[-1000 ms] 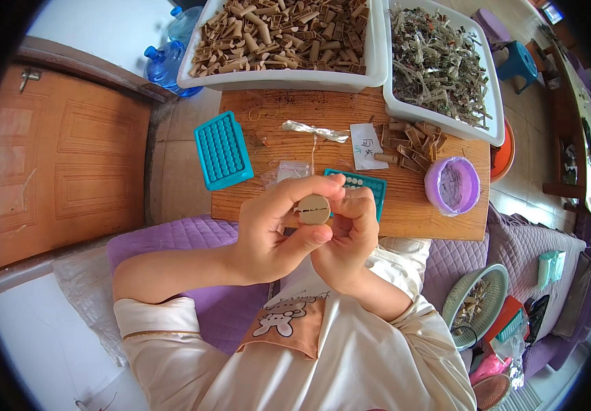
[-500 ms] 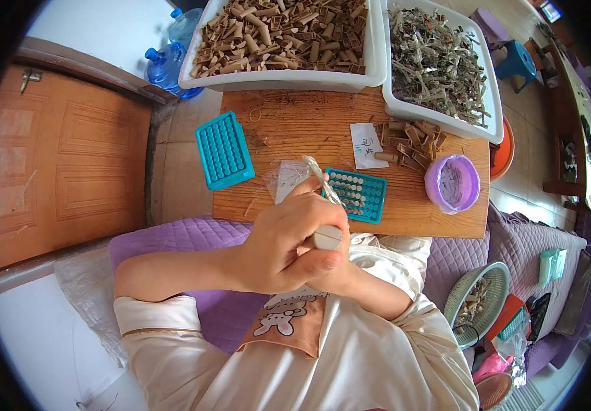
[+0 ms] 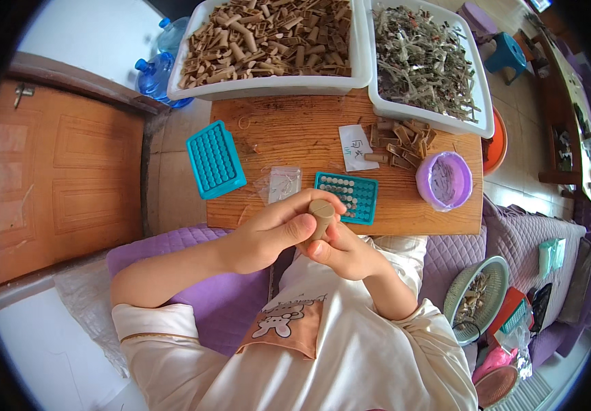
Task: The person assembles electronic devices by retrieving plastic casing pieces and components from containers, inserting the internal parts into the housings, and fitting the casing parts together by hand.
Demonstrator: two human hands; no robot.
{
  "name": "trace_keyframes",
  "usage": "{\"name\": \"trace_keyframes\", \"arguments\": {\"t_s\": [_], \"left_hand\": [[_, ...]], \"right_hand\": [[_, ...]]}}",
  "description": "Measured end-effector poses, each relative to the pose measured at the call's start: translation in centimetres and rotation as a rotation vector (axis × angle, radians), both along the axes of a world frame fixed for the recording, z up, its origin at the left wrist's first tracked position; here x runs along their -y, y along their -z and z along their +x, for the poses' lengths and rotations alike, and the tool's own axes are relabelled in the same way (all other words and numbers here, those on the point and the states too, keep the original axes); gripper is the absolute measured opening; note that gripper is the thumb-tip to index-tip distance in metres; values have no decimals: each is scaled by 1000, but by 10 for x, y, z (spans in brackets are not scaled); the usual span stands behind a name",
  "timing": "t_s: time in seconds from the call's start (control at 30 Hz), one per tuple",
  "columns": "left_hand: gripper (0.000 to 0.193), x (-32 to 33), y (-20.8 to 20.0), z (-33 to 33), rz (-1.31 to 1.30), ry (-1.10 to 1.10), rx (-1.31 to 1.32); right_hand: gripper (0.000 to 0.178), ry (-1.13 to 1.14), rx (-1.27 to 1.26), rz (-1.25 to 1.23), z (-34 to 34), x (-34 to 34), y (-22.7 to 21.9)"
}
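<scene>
Between my two hands is a tan plastic cylinder (image 3: 320,209), its flat round end with a seam line facing up. My left hand (image 3: 268,236) closes round it, thumb and fingers pressed to its side. From the other side my right hand (image 3: 351,255) grips its lower part with thumb and fingers. Just beyond them on the table lies a teal tray (image 3: 370,198), some of its round pockets filled with small pale discs. Beside it is a small clear bag (image 3: 285,182) holding thin bits. My fingers hide most of the cylinder's lower part.
Another teal tray (image 3: 216,161) stands on the wooden table's left. Farther right are a paper note (image 3: 357,147), loose tan half-shells (image 3: 401,142) and a purple bowl (image 3: 444,181). Two white tubs, one of tan shells (image 3: 268,85), one of silvery strips (image 3: 432,120), fill the back.
My hands have turned the cylinder so its end faces up. The twisted silvery strip that stuck out past my left hand is out of sight. My right hand shows more now.
</scene>
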State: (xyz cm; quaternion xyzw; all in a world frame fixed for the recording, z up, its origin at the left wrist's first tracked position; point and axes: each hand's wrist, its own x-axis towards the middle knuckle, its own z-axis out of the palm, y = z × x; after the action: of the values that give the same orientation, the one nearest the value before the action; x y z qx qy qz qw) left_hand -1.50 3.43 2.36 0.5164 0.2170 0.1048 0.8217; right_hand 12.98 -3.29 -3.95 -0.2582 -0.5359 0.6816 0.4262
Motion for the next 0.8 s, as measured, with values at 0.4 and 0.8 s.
{"name": "trace_keyframes", "arguments": {"t_s": [0.4,0.8], "left_hand": [[42,-4,12,-1,-66,-209,2],[36,1,18,1,-447,-249,-21]], "right_hand": [[13,1006,1176,-63,160,4,14],[12,410,1898,-114,207,-5,75]]}}
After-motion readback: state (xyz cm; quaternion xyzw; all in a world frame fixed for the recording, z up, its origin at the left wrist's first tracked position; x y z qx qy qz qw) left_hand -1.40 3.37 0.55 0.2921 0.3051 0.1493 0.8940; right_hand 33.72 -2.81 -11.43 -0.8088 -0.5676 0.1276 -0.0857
